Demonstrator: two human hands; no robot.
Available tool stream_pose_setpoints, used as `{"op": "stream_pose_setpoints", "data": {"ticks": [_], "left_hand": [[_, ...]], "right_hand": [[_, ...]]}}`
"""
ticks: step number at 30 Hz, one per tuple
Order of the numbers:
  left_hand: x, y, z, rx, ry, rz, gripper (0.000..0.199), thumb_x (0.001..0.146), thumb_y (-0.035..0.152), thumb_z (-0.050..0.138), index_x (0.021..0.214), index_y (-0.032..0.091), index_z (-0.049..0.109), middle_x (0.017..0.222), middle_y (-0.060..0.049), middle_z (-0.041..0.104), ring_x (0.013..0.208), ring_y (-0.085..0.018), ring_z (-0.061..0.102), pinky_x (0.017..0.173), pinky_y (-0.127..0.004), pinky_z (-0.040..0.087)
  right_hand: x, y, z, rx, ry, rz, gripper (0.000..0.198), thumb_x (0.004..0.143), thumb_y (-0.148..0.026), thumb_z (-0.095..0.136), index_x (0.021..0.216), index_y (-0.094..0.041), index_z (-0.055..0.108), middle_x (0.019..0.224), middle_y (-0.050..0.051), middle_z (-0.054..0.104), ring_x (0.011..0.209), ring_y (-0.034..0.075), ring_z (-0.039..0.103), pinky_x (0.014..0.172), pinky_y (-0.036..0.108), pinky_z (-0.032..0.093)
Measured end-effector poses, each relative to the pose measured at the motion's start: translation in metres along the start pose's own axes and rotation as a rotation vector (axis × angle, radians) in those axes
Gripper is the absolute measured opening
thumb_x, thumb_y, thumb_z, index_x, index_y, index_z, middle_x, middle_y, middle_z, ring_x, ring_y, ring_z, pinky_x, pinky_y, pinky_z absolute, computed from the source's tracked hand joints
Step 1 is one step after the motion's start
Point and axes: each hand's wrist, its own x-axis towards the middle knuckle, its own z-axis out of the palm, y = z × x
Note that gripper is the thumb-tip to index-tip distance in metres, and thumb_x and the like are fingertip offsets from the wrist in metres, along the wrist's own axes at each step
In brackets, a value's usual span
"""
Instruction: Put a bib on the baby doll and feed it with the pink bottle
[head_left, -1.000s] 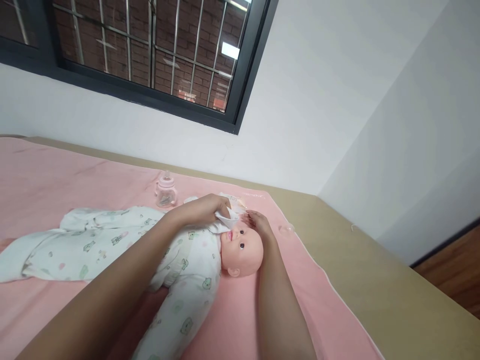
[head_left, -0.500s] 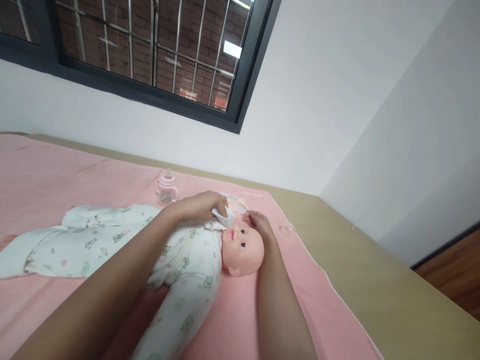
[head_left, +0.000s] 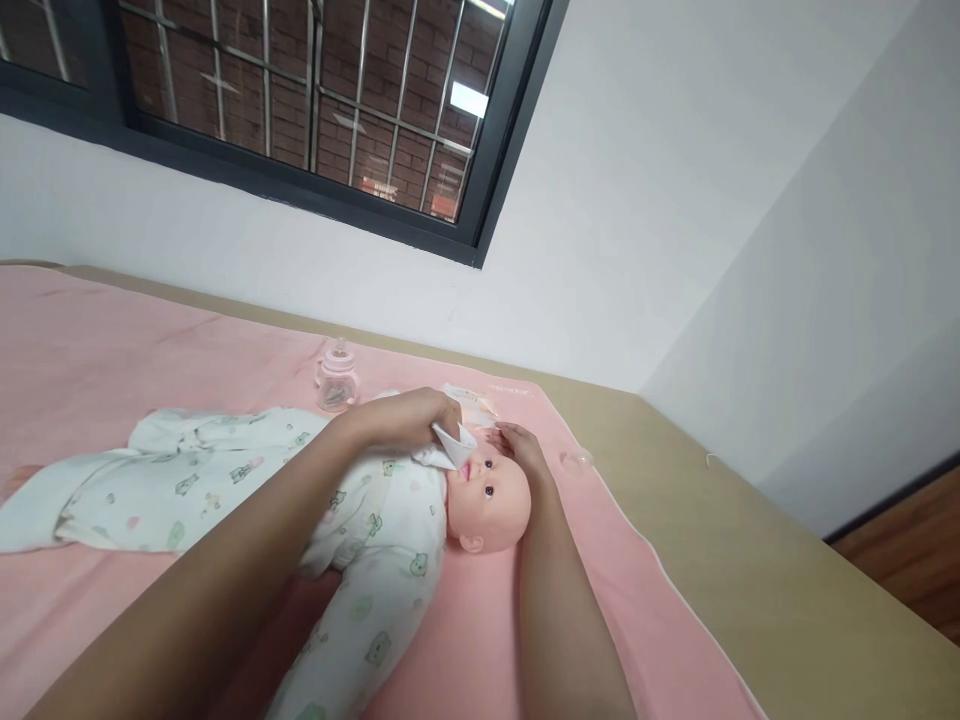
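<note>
Here's the left grip (head_left: 416,415), pinched tight on a white cloth (head_left: 454,447), its edge right by the mouth of the doll (head_left: 409,510) lying alongside. The right grip (head_left: 521,452), loosely open, curves around the doll's head, while a bottle (head_left: 337,378) stands just beyond the left wrist.

The left hand (head_left: 429,413) hides part of a thin white cloth (head_left: 453,448), lettering on the flat whitish packet (head_left: 469,402) just beyond that hand is unreadably small, and the green-printed white fabric sleeve (head_left: 379,625) below it leaves the view.
</note>
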Motion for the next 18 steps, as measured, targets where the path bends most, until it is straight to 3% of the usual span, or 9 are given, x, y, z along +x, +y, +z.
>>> {"op": "stream_pose_setpoints", "data": {"ticks": [4, 10, 14, 18], "left_hand": [[0.0004, 0.0007, 0.0014, 0.002, -0.007, -0.018, 0.054, 0.057, -0.008, 0.04, 0.083, 0.017, 0.08, 0.085, -0.003, 0.065, 0.077, -0.017, 0.059, 0.064, -0.022, 0.038], [0.0005, -0.0001, 0.0034, -0.023, -0.004, 0.04, 0.05, 0.06, -0.004, 0.044, 0.085, 0.018, 0.081, 0.085, -0.003, 0.065, 0.076, -0.017, 0.057, 0.064, -0.021, 0.037], [0.0005, 0.0035, 0.0036, -0.018, -0.027, -0.017, 0.05, 0.06, -0.005, 0.044, 0.084, 0.019, 0.08, 0.084, -0.002, 0.064, 0.077, -0.016, 0.058, 0.064, -0.021, 0.038], [0.0, 0.0084, 0.003, -0.009, -0.036, -0.054, 0.051, 0.057, -0.007, 0.042, 0.08, 0.019, 0.079, 0.082, -0.001, 0.062, 0.076, -0.015, 0.057, 0.063, -0.02, 0.037]], "right_hand": [[0.0007, 0.0001, -0.0005, -0.002, 0.007, 0.006, 0.03, 0.094, -0.04, 0.06, 0.11, -0.015, 0.064, 0.11, 0.006, 0.065, 0.093, 0.017, 0.064, 0.081, 0.035, 0.057], [0.001, -0.0007, -0.0009, -0.01, 0.011, 0.008, 0.031, 0.094, -0.039, 0.061, 0.116, -0.016, 0.062, 0.116, 0.007, 0.064, 0.099, 0.019, 0.064, 0.085, 0.038, 0.057], [0.0007, -0.0013, 0.0003, -0.012, 0.003, 0.014, 0.032, 0.095, -0.04, 0.06, 0.115, -0.016, 0.062, 0.115, 0.007, 0.064, 0.097, 0.018, 0.064, 0.084, 0.037, 0.057], [0.0011, -0.0037, 0.0019, -0.01, 0.001, 0.014, 0.026, 0.087, -0.041, 0.068, 0.093, -0.015, 0.068, 0.094, 0.005, 0.07, 0.085, 0.018, 0.064, 0.078, 0.033, 0.054]]}}
